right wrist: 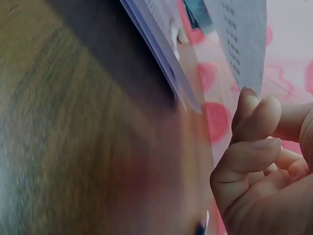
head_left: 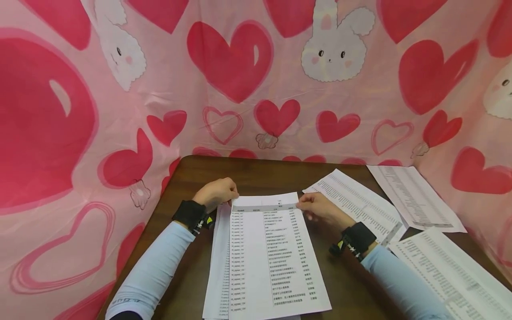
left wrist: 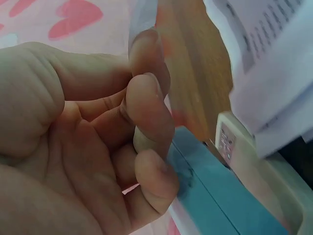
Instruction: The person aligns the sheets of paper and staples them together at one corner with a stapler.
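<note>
Over on the left, pink sheeting (head_left: 172,58), creased and covered in red hearts and white rabbits, running round the back and the right too. Next up, a brown bench (head_left: 272,173), wood-grained, rounded at the back left corner. Then a pale blue left sleeve (head_left: 156,271), chunky black strap (head_left: 189,213) at the wrist, and the left hand (head_left: 217,193) pinching the top left corner of a printed sheet (head_left: 276,253), other fingers curled in. Thin, white, rectangular paper, grey band across the top, rows of tiny print, front and middle over the bench. Loose papers (head_left: 218,266) underneath, mostly covered, poking out along the left. On the opposite top corner, the right hand (head_left: 322,208), pinching with thumb and fingertips. Just behind that wrist, a slanted page (head_left: 352,202); farther right, another page (head_left: 420,195) by the sheeting. Nearest the front right, a third page (head_left: 460,271), partly blocked by the right sleeve (head_left: 404,284).
</note>
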Motion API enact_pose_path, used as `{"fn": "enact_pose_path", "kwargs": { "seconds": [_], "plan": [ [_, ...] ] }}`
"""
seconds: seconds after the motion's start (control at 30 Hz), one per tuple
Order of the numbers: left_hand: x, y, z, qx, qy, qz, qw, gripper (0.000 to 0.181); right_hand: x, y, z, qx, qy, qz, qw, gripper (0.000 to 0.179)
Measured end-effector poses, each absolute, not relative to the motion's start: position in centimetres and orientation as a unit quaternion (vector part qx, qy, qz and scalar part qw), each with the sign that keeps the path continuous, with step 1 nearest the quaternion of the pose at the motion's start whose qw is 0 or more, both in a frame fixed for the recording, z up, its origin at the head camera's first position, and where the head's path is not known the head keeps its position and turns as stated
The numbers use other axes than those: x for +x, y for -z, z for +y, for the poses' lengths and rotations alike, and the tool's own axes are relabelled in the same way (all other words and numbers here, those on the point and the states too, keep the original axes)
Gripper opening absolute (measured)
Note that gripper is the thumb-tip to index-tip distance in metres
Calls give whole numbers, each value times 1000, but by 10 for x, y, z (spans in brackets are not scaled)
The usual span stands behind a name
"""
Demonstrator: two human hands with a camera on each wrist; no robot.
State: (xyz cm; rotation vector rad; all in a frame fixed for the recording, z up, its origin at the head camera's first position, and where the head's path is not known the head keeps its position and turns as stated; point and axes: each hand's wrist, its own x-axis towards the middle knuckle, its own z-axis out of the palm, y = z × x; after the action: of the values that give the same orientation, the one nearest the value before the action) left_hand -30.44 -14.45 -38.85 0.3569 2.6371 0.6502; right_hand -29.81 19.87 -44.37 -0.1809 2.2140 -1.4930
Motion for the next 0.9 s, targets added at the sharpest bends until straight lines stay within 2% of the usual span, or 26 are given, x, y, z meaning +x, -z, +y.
{"fn": "enact_pose_path", "kwargs": {
  "seconds": [0.4, 0.9],
  "plan": [
    [-305, 390, -152, 128, -200, 949, 209, 18, -296, 457, 185, -71, 524, 814, 239, 20],
    [-302, 386, -151, 98, -154, 967, 179, 13, -296, 461, 177, -101, 519, 814, 241, 21]
  ]
}}
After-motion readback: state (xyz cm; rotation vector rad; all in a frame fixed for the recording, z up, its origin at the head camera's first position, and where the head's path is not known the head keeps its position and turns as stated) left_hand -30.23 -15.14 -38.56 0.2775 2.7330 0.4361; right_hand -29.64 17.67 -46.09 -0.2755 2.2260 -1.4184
